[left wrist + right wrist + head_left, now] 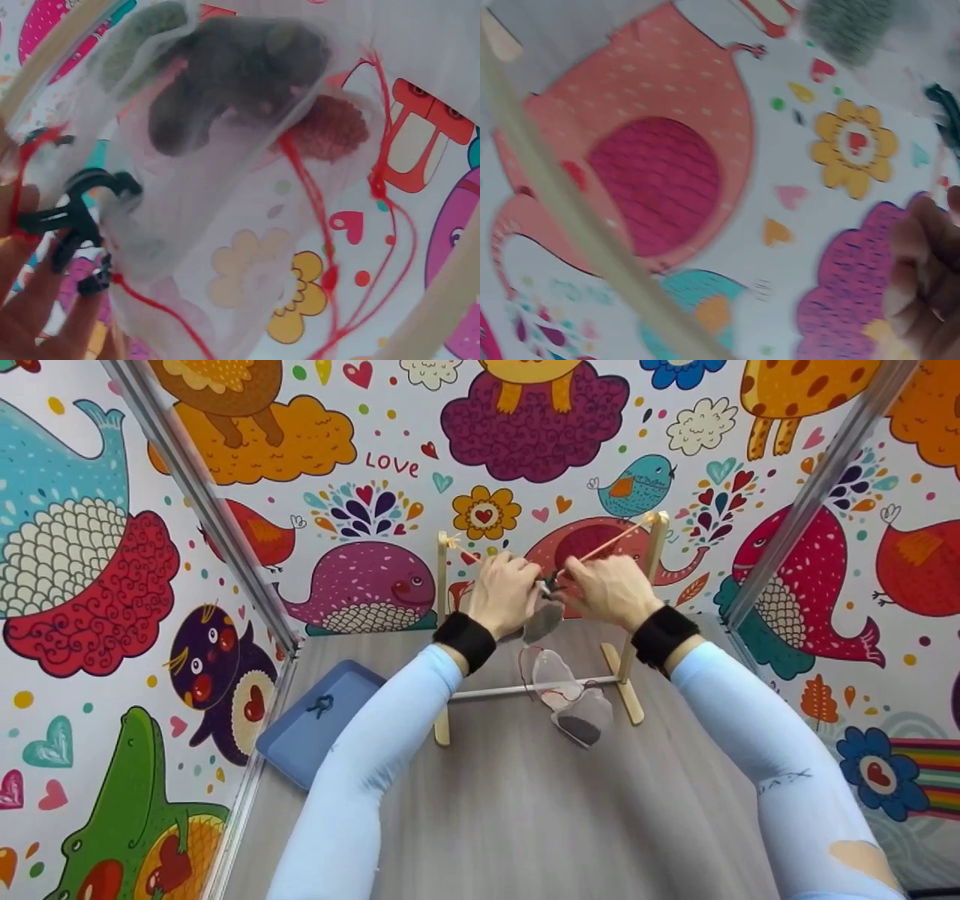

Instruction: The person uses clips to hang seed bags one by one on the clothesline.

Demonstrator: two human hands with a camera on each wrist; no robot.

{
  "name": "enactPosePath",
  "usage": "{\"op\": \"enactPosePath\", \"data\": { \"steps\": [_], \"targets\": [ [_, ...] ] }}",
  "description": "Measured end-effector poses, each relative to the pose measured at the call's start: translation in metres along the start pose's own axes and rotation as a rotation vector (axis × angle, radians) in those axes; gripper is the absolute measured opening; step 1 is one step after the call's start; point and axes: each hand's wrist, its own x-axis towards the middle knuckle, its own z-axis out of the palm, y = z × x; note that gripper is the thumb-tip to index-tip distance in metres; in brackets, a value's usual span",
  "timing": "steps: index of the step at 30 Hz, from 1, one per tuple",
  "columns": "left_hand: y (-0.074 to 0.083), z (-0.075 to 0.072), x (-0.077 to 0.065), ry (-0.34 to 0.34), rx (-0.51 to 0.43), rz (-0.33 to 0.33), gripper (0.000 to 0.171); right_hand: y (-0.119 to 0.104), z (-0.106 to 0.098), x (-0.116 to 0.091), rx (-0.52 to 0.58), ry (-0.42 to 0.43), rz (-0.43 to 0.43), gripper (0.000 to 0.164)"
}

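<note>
My left hand [504, 594] grips a dark green plastic hook [79, 210] at the mouth of a sheer white drawstring bag [217, 195]. Its fingers curl behind the hook, where a red drawstring also runs. Through the mesh show dark, green and reddish contents. Close beside it, my right hand [609, 589] has its fingers curled at the thin orange cord [619, 540], next to the hook. This cord slopes down to both hands from the tops of two wooden uprights [651, 556]. The fingertips partly hide where hook and cord meet.
Below the hands, sheer bag parts with red strings [551, 671] overlap the white crossbar [487, 691]. On the grey table [540, 810], left of the stand, a blue tray [300, 746] holds a dark hook [321, 705]. Cartoon-printed panels [390, 427] surround the table.
</note>
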Motion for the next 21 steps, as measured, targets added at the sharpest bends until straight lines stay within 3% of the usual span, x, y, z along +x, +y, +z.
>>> {"op": "enactPosePath", "data": {
  "steps": [3,6,9,12,15,18,21],
  "targets": [
    [0.001,0.001,-0.018,0.119,-0.049,0.072,0.021,0.006,0.017,-0.019,-0.025,-0.028,0.029,0.047],
    [-0.002,0.002,-0.044,0.197,-0.075,0.126,0.025,0.007,0.036,-0.035,-0.030,-0.092,0.077,0.047],
    [-0.012,0.003,-0.075,0.199,-0.082,0.155,0.027,0.004,0.055,-0.048,0.007,-0.147,0.124,0.035],
    [-0.027,0.008,-0.102,0.144,-0.075,0.165,0.027,0.002,0.074,-0.059,0.053,-0.179,0.171,0.022],
    [-0.045,0.013,-0.126,0.058,-0.091,0.129,0.024,0.003,0.089,-0.068,0.101,-0.194,0.219,0.016],
    [-0.067,0.014,-0.149,-0.068,-0.150,0.030,0.017,0.001,0.099,-0.075,0.148,-0.212,0.249,0.020],
    [-0.094,0.011,-0.168,-0.257,-0.219,-0.143,0.013,-0.001,0.105,-0.081,0.188,-0.252,0.259,0.037]
  ]
}}
